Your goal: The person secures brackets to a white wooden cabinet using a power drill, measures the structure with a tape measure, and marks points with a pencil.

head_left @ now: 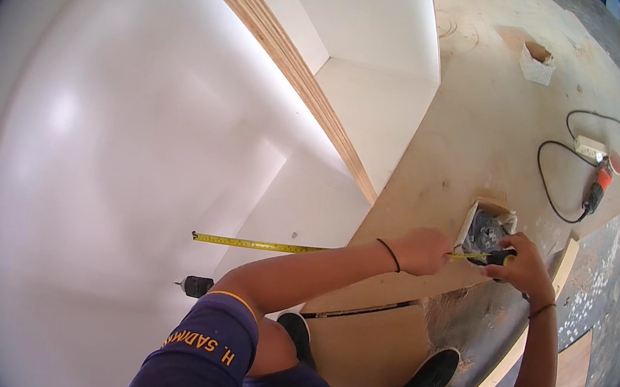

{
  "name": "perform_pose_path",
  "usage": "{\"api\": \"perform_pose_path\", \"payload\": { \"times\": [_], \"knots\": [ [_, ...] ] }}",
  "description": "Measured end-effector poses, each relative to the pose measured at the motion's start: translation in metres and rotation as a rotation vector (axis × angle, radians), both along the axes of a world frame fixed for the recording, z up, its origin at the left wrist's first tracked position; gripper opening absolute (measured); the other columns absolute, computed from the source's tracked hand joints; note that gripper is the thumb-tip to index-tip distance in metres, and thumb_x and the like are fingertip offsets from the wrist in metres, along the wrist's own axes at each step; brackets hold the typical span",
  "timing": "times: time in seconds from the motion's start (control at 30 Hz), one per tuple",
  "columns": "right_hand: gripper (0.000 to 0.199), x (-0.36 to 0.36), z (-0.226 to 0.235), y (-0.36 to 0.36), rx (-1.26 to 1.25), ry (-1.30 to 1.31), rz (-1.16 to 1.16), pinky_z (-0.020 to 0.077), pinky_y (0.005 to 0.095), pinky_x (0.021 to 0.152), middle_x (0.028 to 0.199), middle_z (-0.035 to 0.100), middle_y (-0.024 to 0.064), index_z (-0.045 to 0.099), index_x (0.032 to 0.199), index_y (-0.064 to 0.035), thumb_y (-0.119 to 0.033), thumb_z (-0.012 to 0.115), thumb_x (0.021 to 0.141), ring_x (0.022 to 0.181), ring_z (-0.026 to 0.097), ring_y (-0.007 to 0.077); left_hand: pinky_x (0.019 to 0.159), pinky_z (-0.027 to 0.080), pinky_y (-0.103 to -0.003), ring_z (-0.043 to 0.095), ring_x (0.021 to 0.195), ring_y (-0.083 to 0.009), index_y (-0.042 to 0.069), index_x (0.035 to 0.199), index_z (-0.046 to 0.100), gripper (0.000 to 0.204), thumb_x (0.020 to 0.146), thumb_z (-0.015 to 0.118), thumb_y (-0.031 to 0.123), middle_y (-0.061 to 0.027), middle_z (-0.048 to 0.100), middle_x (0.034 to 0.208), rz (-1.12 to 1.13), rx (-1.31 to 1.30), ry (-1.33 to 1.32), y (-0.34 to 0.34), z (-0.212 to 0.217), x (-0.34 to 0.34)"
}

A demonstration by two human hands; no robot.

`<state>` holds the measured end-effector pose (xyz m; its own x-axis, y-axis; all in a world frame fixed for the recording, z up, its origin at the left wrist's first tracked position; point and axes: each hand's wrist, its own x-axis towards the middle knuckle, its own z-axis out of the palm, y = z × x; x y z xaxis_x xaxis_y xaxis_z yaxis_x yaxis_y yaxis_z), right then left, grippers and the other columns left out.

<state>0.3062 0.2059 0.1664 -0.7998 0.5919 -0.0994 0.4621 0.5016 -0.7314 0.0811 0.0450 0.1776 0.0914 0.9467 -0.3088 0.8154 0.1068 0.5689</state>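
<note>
Caution: the yellow blade (256, 244) extends well to the left, its free end over the white panel (138, 132); if the left hand (426, 252) loosens, the blade could recoil or slide across the fingers; uneven twisting between the hands could buckle it; lowering the tape case (502, 257) carelessly could foul it on the dark plastic (486, 232) in the open box (465, 230), though the clearance cannot be told. Position: the case sits within the right hand (525, 269), pinched between thumb and curled fingers, left of the palm; the left hand is closed about the blade, left of the case, its fingertips partly hidden; a short length bridges both hands; the remainder emerges left beyond the left forearm (315, 272).
</note>
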Motion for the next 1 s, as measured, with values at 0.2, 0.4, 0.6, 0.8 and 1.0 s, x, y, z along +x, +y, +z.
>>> {"api": "perform_pose_path", "payload": {
  "times": [0.2,0.4,0.6,0.8,1.0],
  "knots": [
    [0.049,-0.014,-0.038,-0.008,0.112,-0.039,0.041,0.0492,0.0396,0.082,0.094,0.060,0.0170,0.063,0.097,0.0022,-0.027,0.077,0.060,0.090,0.059,0.0342,0.078,0.049,-0.054,0.064,0.086,-0.0438,0.001,0.089,0.067,0.026,0.092,0.054,0.023,-0.0245,0.067,0.085,-0.044,-0.078,0.067,-0.011,-0.020,-0.001],
    [0.046,-0.004,-0.046,-0.004,-0.015,-0.113,0.051,0.0502,0.0424,0.082,0.094,0.063,0.0185,0.067,0.093,0.0003,-0.031,0.078,0.063,0.092,0.061,0.0369,0.076,0.050,-0.053,0.064,0.083,-0.0441,0.002,0.089,0.067,0.030,0.095,0.052,0.027,-0.0234,0.067,0.084,-0.126,-0.099,0.077,-0.024,-0.039,-0.015],
    [0.049,0.009,-0.076,-0.006,0.062,-0.073,0.114,0.0493,0.0431,0.081,0.094,0.062,0.0195,0.065,0.097,-0.0002,-0.037,0.076,0.066,0.092,0.060,0.0364,0.074,0.048,-0.054,0.063,0.081,-0.0454,0.001,0.092,0.066,0.034,0.095,0.052,0.031,-0.0231,0.067,0.081,-0.101,-0.064,-0.002,-0.015,-0.052,0.013],
    [0.049,0.004,-0.095,-0.031,0.061,-0.082,0.130,0.0498,0.0447,0.083,0.100,0.058,0.0188,0.063,0.101,0.0004,-0.037,0.071,0.070,0.093,0.059,0.0387,0.082,0.050,-0.048,0.065,0.090,-0.0425,0.001,0.120,0.059,0.037,0.091,0.060,0.023,-0.0236,0.067,0.104,0.114,0.086,-0.208,-0.024,-0.082,0.042],
    [0.055,0.011,-0.101,-0.034,0.100,0.070,0.062,0.0506,0.0443,0.086,0.105,0.059,0.0190,0.062,0.110,0.0004,-0.035,0.074,0.071,0.096,0.061,0.0387,0.090,0.052,-0.039,0.066,0.104,-0.0329,-0.002,0.135,0.050,0.056,0.089,0.066,0.025,-0.0196,0.065,0.120,0.109,0.079,-0.225,-0.033,-0.096,0.015]
  ]
}}
